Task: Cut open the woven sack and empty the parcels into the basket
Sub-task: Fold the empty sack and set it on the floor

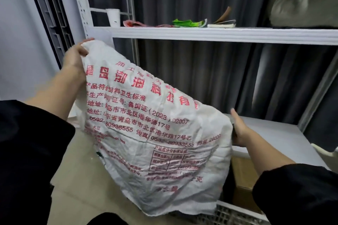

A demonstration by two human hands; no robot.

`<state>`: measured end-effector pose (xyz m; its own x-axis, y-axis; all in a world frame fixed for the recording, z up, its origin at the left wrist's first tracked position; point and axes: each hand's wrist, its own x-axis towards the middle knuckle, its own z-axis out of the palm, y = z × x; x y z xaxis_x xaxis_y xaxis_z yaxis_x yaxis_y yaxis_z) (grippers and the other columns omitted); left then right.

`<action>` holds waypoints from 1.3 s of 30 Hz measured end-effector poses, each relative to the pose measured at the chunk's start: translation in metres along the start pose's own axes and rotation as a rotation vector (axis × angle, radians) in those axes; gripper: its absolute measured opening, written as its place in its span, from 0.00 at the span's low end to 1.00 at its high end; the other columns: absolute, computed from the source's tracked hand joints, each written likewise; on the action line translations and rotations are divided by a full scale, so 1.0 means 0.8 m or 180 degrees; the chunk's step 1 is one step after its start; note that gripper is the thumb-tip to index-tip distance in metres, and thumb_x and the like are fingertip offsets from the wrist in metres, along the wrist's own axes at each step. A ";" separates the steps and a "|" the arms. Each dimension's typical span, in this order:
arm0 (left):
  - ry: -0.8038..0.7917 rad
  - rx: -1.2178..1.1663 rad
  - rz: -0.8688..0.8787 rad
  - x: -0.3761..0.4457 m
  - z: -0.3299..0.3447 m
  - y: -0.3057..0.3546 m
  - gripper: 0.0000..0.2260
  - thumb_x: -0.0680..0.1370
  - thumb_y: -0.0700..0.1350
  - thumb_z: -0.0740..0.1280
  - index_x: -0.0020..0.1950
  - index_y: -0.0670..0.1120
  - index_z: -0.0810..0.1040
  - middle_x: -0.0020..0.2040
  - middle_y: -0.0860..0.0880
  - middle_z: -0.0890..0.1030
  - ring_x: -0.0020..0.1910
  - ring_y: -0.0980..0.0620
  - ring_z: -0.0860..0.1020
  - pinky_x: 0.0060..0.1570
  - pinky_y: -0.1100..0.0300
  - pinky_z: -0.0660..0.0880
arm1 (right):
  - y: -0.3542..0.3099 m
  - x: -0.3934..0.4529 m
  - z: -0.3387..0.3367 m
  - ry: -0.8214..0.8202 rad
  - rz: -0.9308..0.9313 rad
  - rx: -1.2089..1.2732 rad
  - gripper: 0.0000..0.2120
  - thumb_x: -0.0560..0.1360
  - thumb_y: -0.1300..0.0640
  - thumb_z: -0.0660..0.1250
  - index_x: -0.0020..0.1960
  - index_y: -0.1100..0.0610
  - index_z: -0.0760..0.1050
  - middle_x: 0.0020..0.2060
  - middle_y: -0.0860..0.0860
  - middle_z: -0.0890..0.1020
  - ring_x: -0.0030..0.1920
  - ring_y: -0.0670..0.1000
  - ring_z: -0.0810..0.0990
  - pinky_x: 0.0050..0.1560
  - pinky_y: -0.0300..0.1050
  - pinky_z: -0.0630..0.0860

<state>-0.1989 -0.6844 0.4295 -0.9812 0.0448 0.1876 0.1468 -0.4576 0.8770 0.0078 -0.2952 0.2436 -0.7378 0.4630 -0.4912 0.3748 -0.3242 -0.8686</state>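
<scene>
Black sleeves [27, 151] fill both lower corners of the frame. Our left hand [74, 56], upper left, grips the top corner of the white woven sack [151, 133], fingers curled over its edge. Our right hand [239, 128], right of centre, is against the sack's right edge; a dark item sits in its grasp, but we cannot tell what it is. Sack hangs slack and crumpled across centre frame, red print facing us, its lower edge over the white slotted basket [234, 213] at bottom right. Brown cardboard parcel [243, 175] lies in the basket. White shelf [219, 34] above carries a paper cup [113, 17].
</scene>
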 end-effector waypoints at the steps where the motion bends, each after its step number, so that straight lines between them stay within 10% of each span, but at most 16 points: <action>1: 0.0159 -0.0040 0.0010 0.004 -0.006 -0.002 0.17 0.60 0.37 0.60 0.43 0.48 0.82 0.38 0.49 0.83 0.39 0.49 0.82 0.45 0.58 0.81 | -0.001 -0.003 0.000 -0.0443 0.0097 0.0016 0.40 0.72 0.27 0.50 0.50 0.60 0.83 0.47 0.59 0.85 0.50 0.58 0.82 0.50 0.53 0.75; 5: 0.0701 0.0106 0.0096 0.022 -0.037 -0.012 0.12 0.69 0.40 0.61 0.42 0.49 0.84 0.43 0.48 0.84 0.42 0.49 0.82 0.49 0.57 0.80 | -0.012 -0.008 0.008 -0.1091 0.0246 -0.0134 0.35 0.71 0.30 0.59 0.57 0.60 0.81 0.56 0.60 0.82 0.60 0.61 0.78 0.59 0.56 0.73; 12: 0.0925 0.1550 0.0204 0.027 -0.079 -0.028 0.15 0.74 0.38 0.62 0.59 0.47 0.79 0.40 0.51 0.80 0.36 0.57 0.77 0.45 0.61 0.76 | -0.068 -0.016 0.008 0.0106 -0.1581 0.0923 0.06 0.77 0.61 0.63 0.49 0.59 0.79 0.33 0.50 0.85 0.36 0.47 0.84 0.34 0.37 0.80; 16: 0.1158 0.1831 0.0239 0.030 -0.097 -0.034 0.09 0.76 0.39 0.65 0.42 0.54 0.78 0.38 0.53 0.79 0.38 0.57 0.76 0.52 0.62 0.76 | -0.103 -0.029 -0.019 0.0591 -0.2145 0.1562 0.06 0.76 0.57 0.66 0.52 0.57 0.77 0.35 0.49 0.84 0.34 0.47 0.82 0.30 0.37 0.77; 22: 0.0979 0.2033 0.0342 0.025 -0.080 -0.038 0.05 0.75 0.45 0.68 0.49 0.48 0.81 0.48 0.48 0.79 0.49 0.52 0.76 0.57 0.59 0.73 | -0.121 -0.067 -0.061 -0.0239 -0.1331 0.1439 0.22 0.68 0.43 0.67 0.51 0.61 0.77 0.50 0.58 0.83 0.44 0.58 0.84 0.47 0.50 0.80; 25: 0.0548 0.2226 0.0247 0.022 -0.069 -0.035 0.04 0.75 0.47 0.68 0.41 0.51 0.77 0.39 0.52 0.80 0.45 0.52 0.75 0.44 0.61 0.72 | -0.120 -0.080 -0.074 -0.0296 -0.0770 0.0823 0.38 0.67 0.29 0.58 0.47 0.65 0.79 0.42 0.63 0.84 0.39 0.63 0.84 0.32 0.56 0.81; 30: 0.0590 0.2215 0.0506 0.021 -0.057 -0.041 0.14 0.77 0.39 0.65 0.63 0.44 0.77 0.53 0.46 0.75 0.46 0.53 0.75 0.51 0.63 0.72 | -0.107 -0.074 -0.076 -0.0363 -0.1008 -0.0126 0.10 0.79 0.58 0.58 0.48 0.56 0.79 0.37 0.52 0.85 0.34 0.49 0.84 0.35 0.43 0.82; 34: 0.0773 0.2470 0.0536 0.023 -0.065 -0.046 0.16 0.77 0.34 0.59 0.62 0.41 0.77 0.58 0.41 0.77 0.48 0.50 0.74 0.52 0.61 0.72 | -0.102 -0.056 -0.079 -0.0584 -0.1625 0.0285 0.19 0.71 0.73 0.56 0.49 0.54 0.78 0.38 0.50 0.83 0.40 0.51 0.81 0.43 0.44 0.78; 39: 0.0775 0.2563 0.0364 0.021 -0.062 -0.050 0.15 0.77 0.35 0.58 0.62 0.40 0.77 0.58 0.41 0.79 0.44 0.52 0.74 0.44 0.63 0.72 | -0.108 -0.071 -0.065 -0.0719 -0.0947 0.0379 0.15 0.69 0.54 0.60 0.29 0.57 0.79 0.28 0.51 0.80 0.30 0.51 0.78 0.38 0.42 0.73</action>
<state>-0.2278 -0.7092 0.3758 -0.9409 -0.1981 0.2749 0.2005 0.3283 0.9230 0.0463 -0.2508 0.3428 -0.9144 0.3623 -0.1806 0.0677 -0.3028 -0.9506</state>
